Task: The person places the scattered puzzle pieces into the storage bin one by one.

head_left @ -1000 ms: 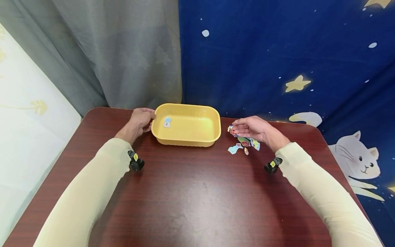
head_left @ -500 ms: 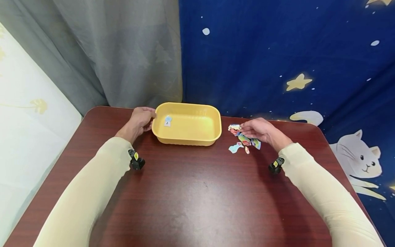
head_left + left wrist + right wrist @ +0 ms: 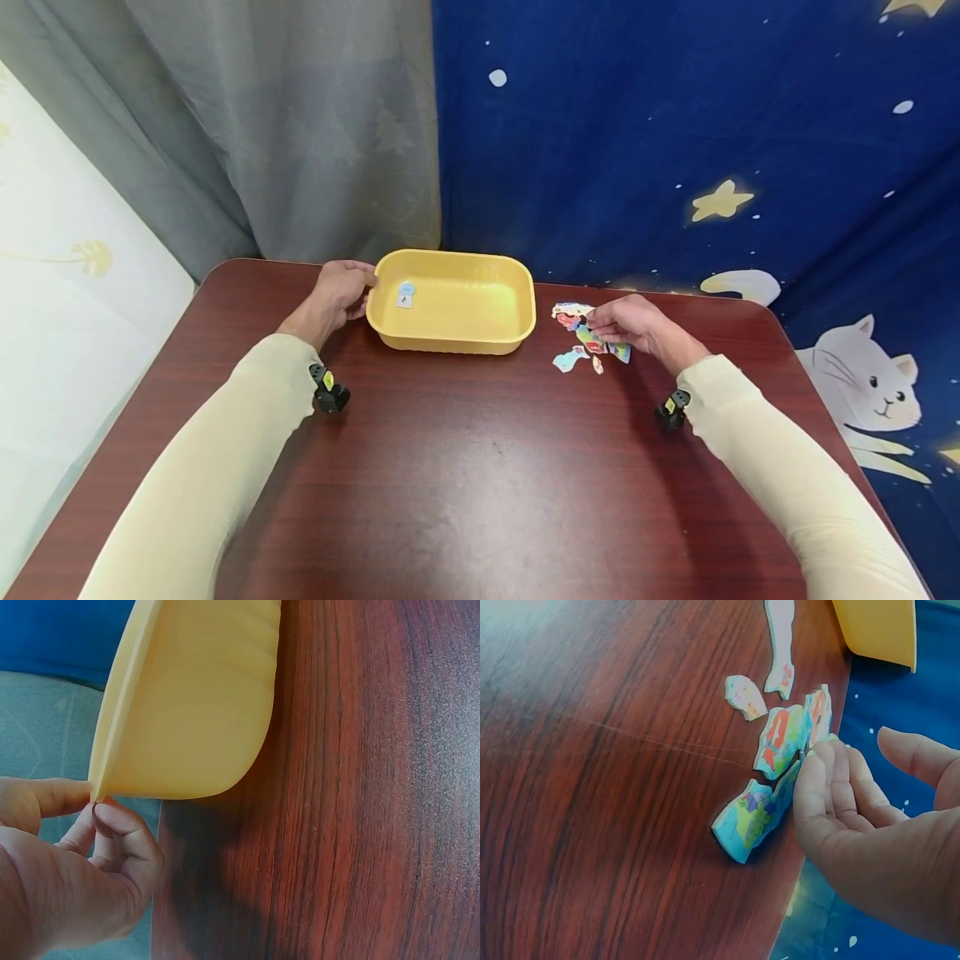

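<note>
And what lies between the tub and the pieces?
Nothing but a strip of bare table separates the tub from the pieces, as the head view shows.

One table (image 3: pixel 450 467) is carrying one yellow tub (image 3: pixel 450 344) and at least five flat printed pieces (image 3: pixel 778 741); fingers (image 3: pixel 814 776) are partly covering the group, making an exact total uncertain. Inside the tub, a pale blue and white label (image 3: pixel 406 300) is showing, possibly one or two. Two hands are appearing, one left hand (image 3: pixel 341 292) and one right hand (image 3: pixel 630 323), with two cream sleeves (image 3: pixel 247 417) and two black wrist cameras (image 3: pixel 332 398). Two curtains are hanging behind, one grey curtain (image 3: pixel 315 125) and one blue curtain (image 3: pixel 600 150), the blue displaying one cat (image 3: pixel 870 375) and at least three stars (image 3: pixel 722 201).
</note>
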Tool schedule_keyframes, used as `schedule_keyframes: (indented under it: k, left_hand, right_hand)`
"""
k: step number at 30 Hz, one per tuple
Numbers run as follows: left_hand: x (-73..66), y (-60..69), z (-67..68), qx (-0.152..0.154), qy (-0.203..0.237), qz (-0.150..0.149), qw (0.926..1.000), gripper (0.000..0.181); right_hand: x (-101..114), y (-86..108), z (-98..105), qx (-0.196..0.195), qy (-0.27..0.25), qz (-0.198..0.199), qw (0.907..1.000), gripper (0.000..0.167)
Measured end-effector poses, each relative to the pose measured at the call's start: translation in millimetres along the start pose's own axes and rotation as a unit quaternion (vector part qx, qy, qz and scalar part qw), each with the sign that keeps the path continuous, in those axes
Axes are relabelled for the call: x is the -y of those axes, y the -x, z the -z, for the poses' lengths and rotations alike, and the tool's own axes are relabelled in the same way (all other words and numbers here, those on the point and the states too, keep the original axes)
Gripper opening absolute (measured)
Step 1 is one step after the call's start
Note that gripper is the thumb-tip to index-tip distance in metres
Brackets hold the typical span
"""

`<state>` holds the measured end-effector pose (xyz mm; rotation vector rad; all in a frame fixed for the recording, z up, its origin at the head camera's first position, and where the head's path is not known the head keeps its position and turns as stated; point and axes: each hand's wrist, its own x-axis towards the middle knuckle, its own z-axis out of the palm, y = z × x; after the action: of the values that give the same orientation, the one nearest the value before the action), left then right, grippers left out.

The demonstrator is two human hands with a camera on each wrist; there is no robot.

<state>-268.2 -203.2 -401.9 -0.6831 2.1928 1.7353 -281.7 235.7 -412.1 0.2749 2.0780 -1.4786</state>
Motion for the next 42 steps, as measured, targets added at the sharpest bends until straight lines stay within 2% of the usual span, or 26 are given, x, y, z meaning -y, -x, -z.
schedule_keyframes:
  k: [6,15,21,29,34,42]
  left_hand:
    - [1.0,-0.2,0.4,0.003,0.000,-0.003,1.0000,0.032]
    - [3.1,-1.1,2.1,0.003,-0.004,-0.005,1.0000,0.032]
    - [4.4,-1.9,2.1,0.002,-0.005,-0.004,1.0000,0.032]
    - [3.6,-1.7,1.7,0.003,-0.005,-0.006,1.0000,0.032]
    - [2.2,-0.9,1.9,0.006,-0.007,-0.008,0.9999,0.033]
    - [2.2,-1.4,2.2,0.005,-0.008,-0.005,0.9999,0.033]
  right_hand:
    - [-5.8,1.0,1.1,-0.025,0.006,0.000,0.9997,0.039]
    - [-9.2,1.0,-0.6,-0.059,0.071,0.009,0.9957,0.033]
    - [-9.5,0.2,-3.1,-0.077,0.118,0.014,0.9899,0.031]
    - [-8.8,1.8,-6.5,-0.086,0.167,0.014,0.9822,0.030]
    - [-9.7,2.5,-7.4,-0.099,0.211,0.033,0.9718,0.026]
    - [-9.9,4.6,-11.8,-0.129,0.322,0.068,0.9355,0.019]
